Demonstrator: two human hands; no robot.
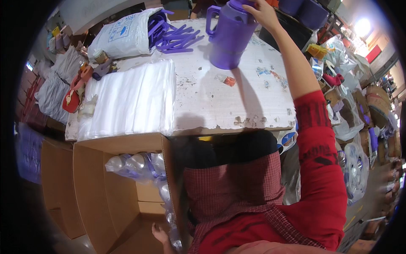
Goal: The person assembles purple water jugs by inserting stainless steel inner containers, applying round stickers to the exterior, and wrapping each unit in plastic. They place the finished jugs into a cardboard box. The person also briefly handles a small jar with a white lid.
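Note:
A large purple tumbler with a side handle (230, 38) is upright at the far side of the white worktable (203, 101). My right hand (263, 15) reaches out to its top, fingers closed round the upper rim. My left hand (160, 234) is low at the left, over the open cardboard box (114, 186), with nothing in it and its fingers loosely apart. Inside that box, several clear-wrapped tumblers (139, 163) line the far and right sides. A stack of clear plastic bags (131, 99) lies on the table's left half, just beyond the box.
A white woven sack (122, 31) spills purple straws (179, 39) at the back left of the table. Tape rolls (101, 70) and a red tape dispenser (72, 100) sit at its left edge. Plastic-wrapped goods (355, 169) crowd the right side.

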